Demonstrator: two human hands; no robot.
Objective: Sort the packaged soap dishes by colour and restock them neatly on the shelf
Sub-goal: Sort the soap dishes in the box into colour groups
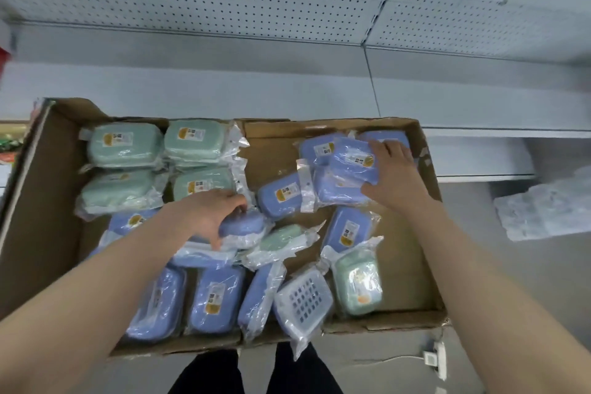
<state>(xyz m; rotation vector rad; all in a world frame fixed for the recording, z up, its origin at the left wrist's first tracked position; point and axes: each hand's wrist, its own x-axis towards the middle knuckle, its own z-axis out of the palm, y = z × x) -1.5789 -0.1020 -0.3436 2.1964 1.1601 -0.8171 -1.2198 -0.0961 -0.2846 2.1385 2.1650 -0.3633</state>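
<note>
Left hand (209, 216), right hand (395, 171): bare
Forearms (96, 281): bare to my frame's edge
Trousers (208, 374): black, as I see them

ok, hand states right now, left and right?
Left hand: closed, gripping a blue soap dish.
Right hand: open, fingers flat on the blue dish pile.

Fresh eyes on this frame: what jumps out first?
A cardboard box packed with bagged soap dishes: green dishes stacked neatly at its far left, blue dishes strewn across the rest. The left hand grips one blue dish mid-box; the right hand lies on a blue pile at the far right.
</note>
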